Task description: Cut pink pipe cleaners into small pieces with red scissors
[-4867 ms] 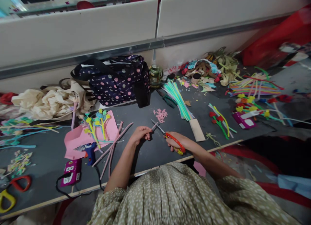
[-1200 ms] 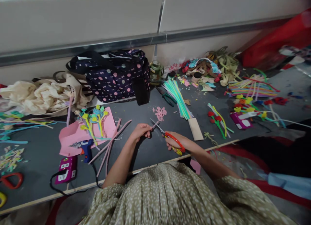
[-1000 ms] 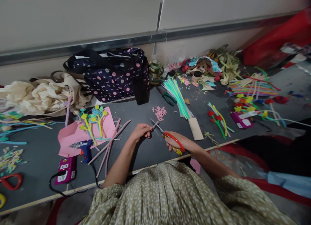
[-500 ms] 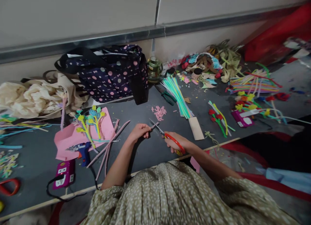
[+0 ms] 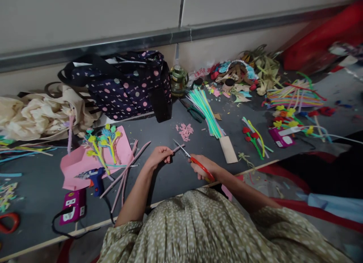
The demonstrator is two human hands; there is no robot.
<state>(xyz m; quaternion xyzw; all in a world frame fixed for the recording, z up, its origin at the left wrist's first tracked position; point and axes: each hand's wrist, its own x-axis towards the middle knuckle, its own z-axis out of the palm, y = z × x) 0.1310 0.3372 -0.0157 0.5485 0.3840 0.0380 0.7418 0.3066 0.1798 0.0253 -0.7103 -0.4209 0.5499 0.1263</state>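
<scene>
Between the fingertips of my left hand (image 5: pixel 162 156) is a short pink pipe cleaner (image 5: pixel 178 148), its free end pointing right toward the scissors. My right hand (image 5: pixel 202 166) is closed round the red handles of the scissors (image 5: pixel 185 151), whose blades point up and left beside the pink piece. Just beyond the blades lies a small pile of cut pink bits (image 5: pixel 185 131) on the dark table (image 5: pixel 172 183). Long pink pipe cleaners (image 5: pixel 124 174) lie crossed to the left of my left hand.
A patterned bag (image 5: pixel 124 89) and a green jar (image 5: pixel 178 81) stand at the back. Green pipe cleaners (image 5: pixel 207 113) and pliers (image 5: pixel 194 112) lie ahead. Leftward are a glue gun (image 5: pixel 98 181), pink paper (image 5: pixel 70 166) and a purple power block (image 5: pixel 74 205); red flowers (image 5: pixel 251 134) lie right.
The scissor blades now look closed together, and more of the pink piece shows beyond my left fingertips. My left hand has shifted slightly left.
</scene>
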